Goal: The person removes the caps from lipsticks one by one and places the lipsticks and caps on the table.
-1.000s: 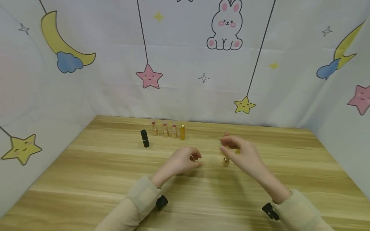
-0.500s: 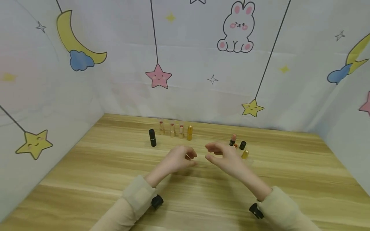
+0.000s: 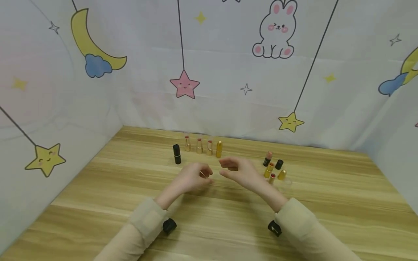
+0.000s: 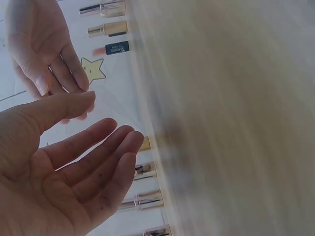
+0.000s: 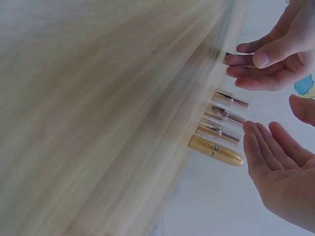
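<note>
My left hand [image 3: 193, 177] hovers over the table, fingers loosely curved and holding nothing. Facing it, my right hand [image 3: 241, 172] is also unladen, with a gap between the two sets of fingertips. Behind them stand a closed gold bullet-shaped lipstick [image 3: 219, 149] and three clear-capped lipsticks [image 3: 199, 146]; a closed black lipstick [image 3: 177, 154] is left of these. Right of my right hand are an uncapped pink lipstick [image 3: 268, 158] with a black base, an uncapped gold lipstick [image 3: 269, 169] and a red lipstick [image 3: 272, 178], the last partly hidden by my forearm.
A black cap [image 3: 279, 164], a gold cap [image 3: 282, 175] and a faint clear cap [image 3: 287, 182] are beside the uncapped lipsticks. White cloth printed with stars and a rabbit [image 3: 275, 30] walls the back and sides of the wooden table [image 3: 225, 224].
My right hand has moved left, away from the uncapped lipsticks and toward the gold bullet-shaped one. My left hand has shifted left a little too. The head view has turned slightly left.
</note>
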`<state>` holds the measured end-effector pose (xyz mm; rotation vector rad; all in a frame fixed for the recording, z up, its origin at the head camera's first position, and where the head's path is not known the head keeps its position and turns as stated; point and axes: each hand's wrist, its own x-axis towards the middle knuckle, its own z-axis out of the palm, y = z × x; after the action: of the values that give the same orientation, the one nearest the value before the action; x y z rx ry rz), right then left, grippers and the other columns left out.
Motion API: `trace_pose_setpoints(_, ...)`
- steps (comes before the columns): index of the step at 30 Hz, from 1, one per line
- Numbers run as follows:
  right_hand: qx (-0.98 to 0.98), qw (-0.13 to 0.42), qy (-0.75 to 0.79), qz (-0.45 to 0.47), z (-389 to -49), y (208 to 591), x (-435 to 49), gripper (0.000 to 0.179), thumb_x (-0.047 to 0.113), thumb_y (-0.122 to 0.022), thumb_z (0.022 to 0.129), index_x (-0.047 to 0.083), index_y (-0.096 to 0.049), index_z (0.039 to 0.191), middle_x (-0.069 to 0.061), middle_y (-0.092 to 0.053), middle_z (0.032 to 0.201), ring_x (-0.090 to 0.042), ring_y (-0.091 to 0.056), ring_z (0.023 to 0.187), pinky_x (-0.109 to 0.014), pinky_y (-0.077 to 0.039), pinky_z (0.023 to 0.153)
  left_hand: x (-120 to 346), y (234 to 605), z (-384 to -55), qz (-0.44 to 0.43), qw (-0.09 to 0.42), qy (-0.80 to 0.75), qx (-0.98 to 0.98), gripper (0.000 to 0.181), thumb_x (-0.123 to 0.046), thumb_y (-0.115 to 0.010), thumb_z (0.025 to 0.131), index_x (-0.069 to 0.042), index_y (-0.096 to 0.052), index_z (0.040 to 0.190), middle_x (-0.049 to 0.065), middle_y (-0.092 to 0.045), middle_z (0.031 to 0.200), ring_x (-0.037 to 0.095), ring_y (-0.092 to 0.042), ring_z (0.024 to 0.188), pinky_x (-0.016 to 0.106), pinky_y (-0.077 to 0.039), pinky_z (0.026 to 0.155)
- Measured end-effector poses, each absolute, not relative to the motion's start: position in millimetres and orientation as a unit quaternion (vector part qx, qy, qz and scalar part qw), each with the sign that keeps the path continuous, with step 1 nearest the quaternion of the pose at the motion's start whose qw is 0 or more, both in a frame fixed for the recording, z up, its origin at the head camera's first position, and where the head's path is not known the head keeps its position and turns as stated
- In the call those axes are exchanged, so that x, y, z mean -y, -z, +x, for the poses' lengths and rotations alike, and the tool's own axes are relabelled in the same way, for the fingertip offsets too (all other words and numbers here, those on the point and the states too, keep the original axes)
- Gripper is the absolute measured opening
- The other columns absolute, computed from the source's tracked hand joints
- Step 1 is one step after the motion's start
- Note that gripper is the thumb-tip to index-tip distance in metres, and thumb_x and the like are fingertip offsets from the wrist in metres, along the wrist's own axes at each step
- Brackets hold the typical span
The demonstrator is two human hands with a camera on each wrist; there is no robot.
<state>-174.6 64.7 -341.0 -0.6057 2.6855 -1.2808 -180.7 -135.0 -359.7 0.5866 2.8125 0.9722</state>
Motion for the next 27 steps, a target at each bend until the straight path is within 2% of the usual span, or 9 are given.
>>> trace_pose_setpoints(10, -0.872, 0.058, 0.44, -0.208, -189, 343, -36, 0.039, 0.018, -0.066, 0.091, 0.01, -0.06, 0.128, -0.012, -0.063, 0.128, -0.028, -0.061, 0.117, -0.041, -0.049, 0.098, 161, 348, -185, 0.182, 0.04, -0.329, -0.926, 0.024, -0.016, -0.07, 0.086, -0.002, -0.069, 0.104, 0.008, -0.071, 0.095, 0.02, -0.067, 0.088, 0.033, -0.054, 0.078)
trace_pose_setpoints(27, -0.856, 0.064, 0.483, -0.177, -201, 354, -6, 0.038, 0.018, -0.068, 0.09, 0.009, -0.061, 0.126, -0.015, -0.064, 0.126, -0.026, -0.062, 0.113, -0.039, -0.05, 0.096, 207, 353, -193, 0.083, 0.063, -0.341, -0.934, 0.031, -0.023, -0.069, 0.087, -0.004, -0.068, 0.111, 0.009, -0.069, 0.103, 0.022, -0.063, 0.093, 0.038, -0.051, 0.078)
